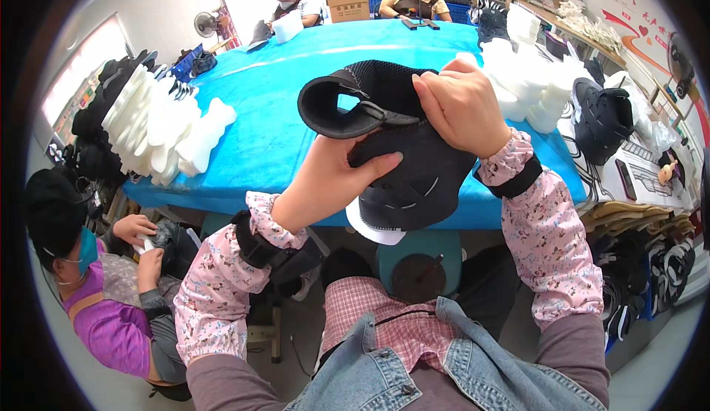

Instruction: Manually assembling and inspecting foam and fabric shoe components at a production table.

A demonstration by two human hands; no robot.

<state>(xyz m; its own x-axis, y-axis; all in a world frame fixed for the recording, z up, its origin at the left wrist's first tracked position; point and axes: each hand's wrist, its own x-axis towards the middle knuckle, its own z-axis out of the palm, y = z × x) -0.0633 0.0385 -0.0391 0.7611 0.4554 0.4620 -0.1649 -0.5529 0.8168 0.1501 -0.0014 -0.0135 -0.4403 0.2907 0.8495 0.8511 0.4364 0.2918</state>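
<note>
A black shoe upper [421, 182] is held up in front of me, over the near edge of the blue table. Its padded collar [325, 111] gapes toward the left, and a white edge [370, 222] shows beneath its lower end. My left hand [333, 174] grips it from the left, the thumb lying on the near face and most fingers hidden behind. With bent fingers, my right hand [462, 104] pinches the mesh part at the upper right.
The blue-covered table [259, 145] spreads ahead. White sole-shaped pieces [166, 123] are stacked at its left, more white pieces [529, 78] at its right. Another black shoe upper [603, 115] sits farther right. A co-worker [111, 307] sits close on my left; others are at the far side.
</note>
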